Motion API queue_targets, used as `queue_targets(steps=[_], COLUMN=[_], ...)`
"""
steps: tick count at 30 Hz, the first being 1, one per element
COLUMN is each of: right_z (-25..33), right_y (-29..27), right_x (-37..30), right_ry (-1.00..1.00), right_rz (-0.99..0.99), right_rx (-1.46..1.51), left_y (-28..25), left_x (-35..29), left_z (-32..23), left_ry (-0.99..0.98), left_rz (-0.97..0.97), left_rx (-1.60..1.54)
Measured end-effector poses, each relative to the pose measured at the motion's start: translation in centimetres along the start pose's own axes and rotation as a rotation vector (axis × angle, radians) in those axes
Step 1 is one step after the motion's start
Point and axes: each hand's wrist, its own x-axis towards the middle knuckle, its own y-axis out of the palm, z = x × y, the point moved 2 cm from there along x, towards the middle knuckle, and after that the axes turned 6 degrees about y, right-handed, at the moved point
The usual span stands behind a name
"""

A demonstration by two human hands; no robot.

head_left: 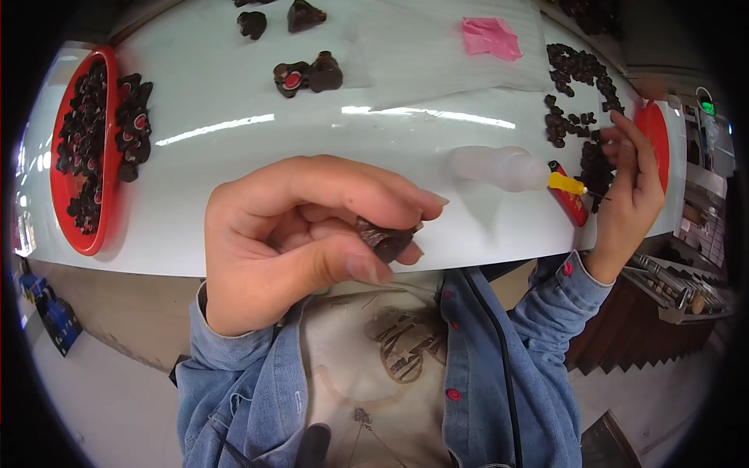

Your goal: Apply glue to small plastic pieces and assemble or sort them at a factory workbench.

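Observation:
Near the front edge of the white table, my left hand [289,226] is closed. Its thumb and fingers pinch a small glossy dark-brown moulded piece [382,239], partly covered by the fingers. My right hand [633,183] is over at the far right with fingers stretched out and apart, above a spread of small dark-brown parts [596,164]. Just left of it lies a translucent white bottle [499,167] with a yellow needle tip [567,184], its needle pointing toward the right hand. A red tube [573,207] lies beneath that tip.
A red oval tray [100,156] at the left holds many brown figures; more figures [134,125] lie beside it. Two joined-looking brown figures [308,76] sit further back. A pink scrap [491,37] rests on a pale sheet [413,47]. Another red container [654,140] stands right.

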Motion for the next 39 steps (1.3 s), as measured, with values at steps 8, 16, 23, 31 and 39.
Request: queue_targets(steps=[8,16,23,31,39], right_z=[-1.0,-1.2,-1.4,-1.6,-1.7], right_y=[-1.1,-2.6,-2.2,-1.7,-2.3], right_x=[-0.6,-0.8,-0.7,-0.6,-0.8], right_ry=[0.079,-0.046,-0.057,-0.024,-0.14], right_rz=[0.065,0.148,0.175,0.112,-0.008], right_rx=[-0.055,-0.244,-0.27,-0.241,-0.041], left_y=[-0.1,-0.1,0.0,0.0,0.0], left_x=[-0.2,-0.4,-0.3,-0.3,-0.1], left_z=[0.1,0.2,0.2,0.3,0.3], left_ry=[0.042,0.049,0.026,0.056,0.055], left_rz=[0.028,0.028,0.017,0.033,0.03], left_rx=[0.001,0.032,0.031,0.041,0.011])
